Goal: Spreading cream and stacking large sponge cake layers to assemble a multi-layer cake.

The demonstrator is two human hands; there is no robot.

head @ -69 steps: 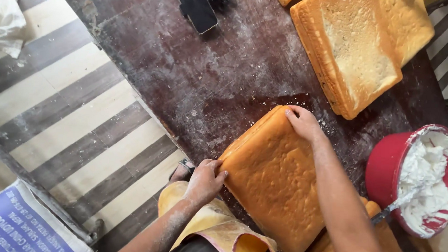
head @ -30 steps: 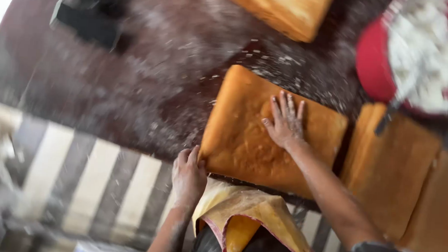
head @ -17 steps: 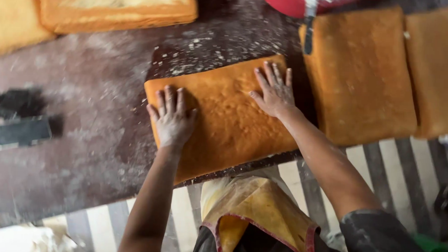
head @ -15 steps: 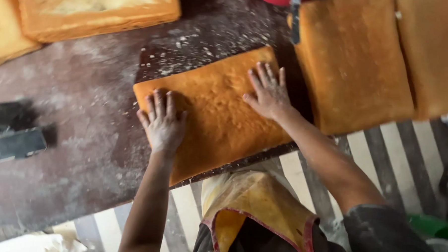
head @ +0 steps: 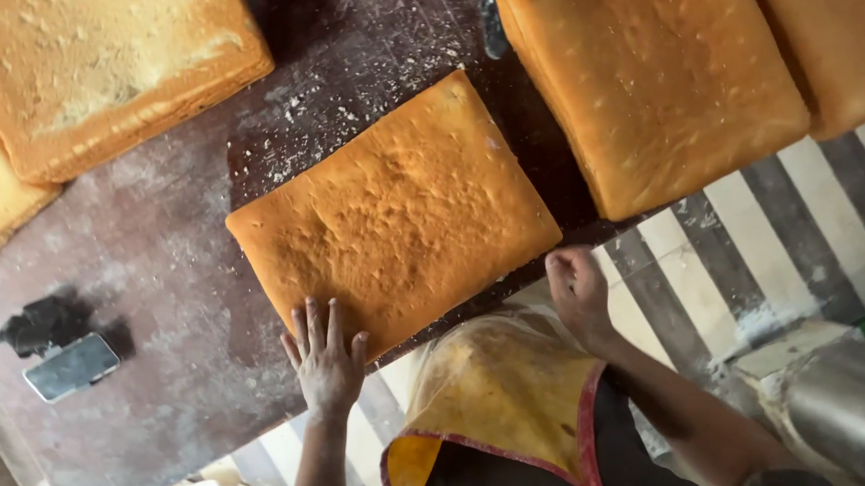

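A flat rectangular golden sponge cake sheet lies on the dark, flour-dusted wooden table, close to the near edge. My left hand rests palm down, fingers spread, on the sheet's near corner. My right hand has come off the cake and hangs at the table's near edge beside the sheet's right corner, fingers loosely curled, holding nothing. A yellow apron with red trim covers my front below the table.
More thick sponge cakes lie around: one at the top left, another at the top right, a further one at the far right corner. A phone and a dark object lie at the left. A metal container stands on the striped floor.
My right hand has lifted off the cake sheet and drawn back to the table edge. My left hand slid down to the sheet's near corner. The view has shifted.
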